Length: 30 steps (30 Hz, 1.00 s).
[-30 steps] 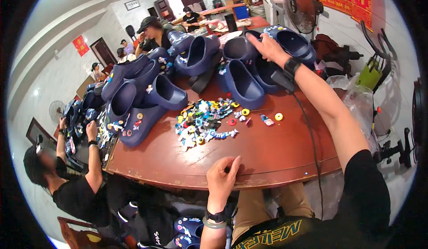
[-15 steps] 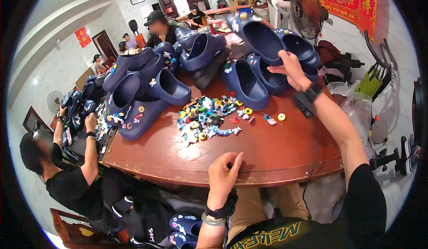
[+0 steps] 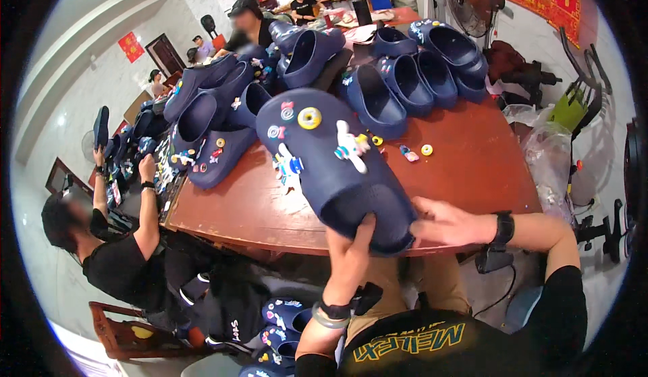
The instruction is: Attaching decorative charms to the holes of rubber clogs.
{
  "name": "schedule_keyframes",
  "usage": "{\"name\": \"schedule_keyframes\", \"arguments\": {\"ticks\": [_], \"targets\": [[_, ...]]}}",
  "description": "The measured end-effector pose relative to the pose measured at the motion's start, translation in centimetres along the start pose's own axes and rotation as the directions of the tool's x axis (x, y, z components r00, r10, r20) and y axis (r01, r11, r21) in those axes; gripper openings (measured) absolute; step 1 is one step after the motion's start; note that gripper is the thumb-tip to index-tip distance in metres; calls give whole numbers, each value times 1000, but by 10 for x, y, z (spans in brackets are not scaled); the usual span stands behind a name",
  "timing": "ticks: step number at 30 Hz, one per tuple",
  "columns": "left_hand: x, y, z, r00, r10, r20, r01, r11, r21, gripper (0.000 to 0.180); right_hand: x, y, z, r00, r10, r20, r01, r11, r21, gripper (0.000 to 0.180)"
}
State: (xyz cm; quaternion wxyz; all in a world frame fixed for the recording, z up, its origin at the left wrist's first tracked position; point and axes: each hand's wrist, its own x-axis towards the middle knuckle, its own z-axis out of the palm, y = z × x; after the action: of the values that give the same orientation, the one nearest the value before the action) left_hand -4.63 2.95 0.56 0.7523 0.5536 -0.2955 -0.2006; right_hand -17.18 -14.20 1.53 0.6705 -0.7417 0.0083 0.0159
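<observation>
With the left hand [image 3: 349, 255], gripping a navy clog [image 3: 331, 174] at the heel: closed firmly around the back, thumb tucked inside the opening. With the right hand [image 3: 451, 224], coming in from 4 o'clock to the heel's side, half-curled; cannot tell whether gripping or merely touching. Holding the clog mid-view, above the near edge of the red-brown table [image 3: 472, 164], pointed toe-first toward 11 o'clock.

Judging by the toe, well along on this clog: already fitted with a yellow ring [image 3: 310, 118], a white figure [image 3: 349, 146] and a blue-and-white figure [image 3: 290, 166] (plus some small swirls and bows). Impossible to tell whether finished. Left loose on the table between 2 and 3 o'clock: a yellow charm [image 3: 426, 149] and, just beside it, a small pinkish charm [image 3: 408, 153].

Between 1 and 2 o'clock, standing side by side: a row of clogs [image 3: 412, 83], showing charms at some far toes. Heaped at 10 o'clock: a pile of clogs [image 3: 197, 117], partly decorated. Between 6 and 7 o'clock, below the table: decorated clogs [image 3: 290, 317].
</observation>
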Motion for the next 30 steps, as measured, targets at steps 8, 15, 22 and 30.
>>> {"name": "schedule_keyframes", "arguments": {"ticks": [8,15,22,30], "targets": [[14,44,-67,946,-201,256,-14,762,648,34,10,-30,-54,552,-778,-300,405,565,-719,16],[53,51,-66,945,-148,292,-158,575,803,30,90,-20,-23,606,-744,280,368,-50,-928,31],[2,52,-44,910,206,359,-411,346,843,47,113,-25,-31,900,-431,-57,236,594,-769,33],[21,7,-9,927,286,243,-320,263,910,46,115,-21,-23,831,-519,-202,195,611,-768,32]]}}
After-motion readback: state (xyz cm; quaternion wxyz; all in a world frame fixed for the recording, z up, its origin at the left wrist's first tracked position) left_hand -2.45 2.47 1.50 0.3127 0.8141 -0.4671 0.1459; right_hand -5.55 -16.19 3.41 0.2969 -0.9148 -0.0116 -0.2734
